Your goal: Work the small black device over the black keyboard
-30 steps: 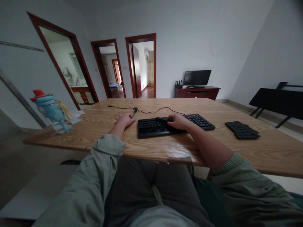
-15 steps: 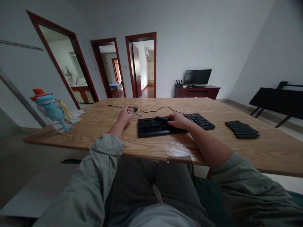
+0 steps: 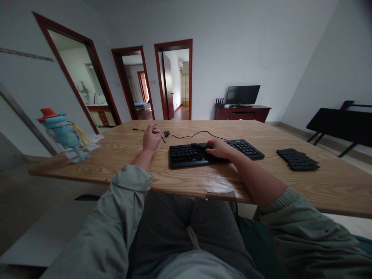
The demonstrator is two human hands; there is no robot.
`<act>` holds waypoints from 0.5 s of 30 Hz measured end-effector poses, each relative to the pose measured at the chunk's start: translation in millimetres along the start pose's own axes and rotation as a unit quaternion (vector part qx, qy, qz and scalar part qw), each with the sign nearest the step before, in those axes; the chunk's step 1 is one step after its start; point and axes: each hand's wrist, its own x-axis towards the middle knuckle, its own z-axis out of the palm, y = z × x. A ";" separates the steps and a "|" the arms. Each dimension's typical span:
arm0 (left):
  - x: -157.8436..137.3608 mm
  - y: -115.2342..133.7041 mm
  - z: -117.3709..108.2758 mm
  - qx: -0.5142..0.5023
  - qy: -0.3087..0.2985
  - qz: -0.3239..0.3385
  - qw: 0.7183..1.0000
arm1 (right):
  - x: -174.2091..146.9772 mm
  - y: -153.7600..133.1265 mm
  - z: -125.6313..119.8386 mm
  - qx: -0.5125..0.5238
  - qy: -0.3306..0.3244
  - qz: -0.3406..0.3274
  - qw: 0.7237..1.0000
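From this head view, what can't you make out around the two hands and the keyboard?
- Left hand: it pinches a thin stick-like tool, too small to identify.
- Right hand: it covers part of the keyboard; the dark object under its fingers is unclear.
- Key legends: too small and dim.
- Black cable: its knot near the left hand is blurred.
- Dark stack on the table: too dim to identify.

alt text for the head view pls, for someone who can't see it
A seated person's right hand rests on a black keyboard on a wooden table, while the left hand lifts a small pen-like tool beside it.
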 end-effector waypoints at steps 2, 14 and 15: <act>0.4 -0.7 -0.6 0.013 0.016 0.004 1.000 | 0.1 0.4 0.0 -0.003 0.002 -0.004 1.000; -5.0 -5.8 6.4 -0.005 -0.103 -0.068 0.992 | 5.5 7.7 3.2 -0.014 -0.001 -0.012 1.000; -4.7 -4.2 5.1 -0.009 -0.097 -0.067 0.993 | 5.1 7.3 3.1 -0.012 -0.002 -0.011 1.000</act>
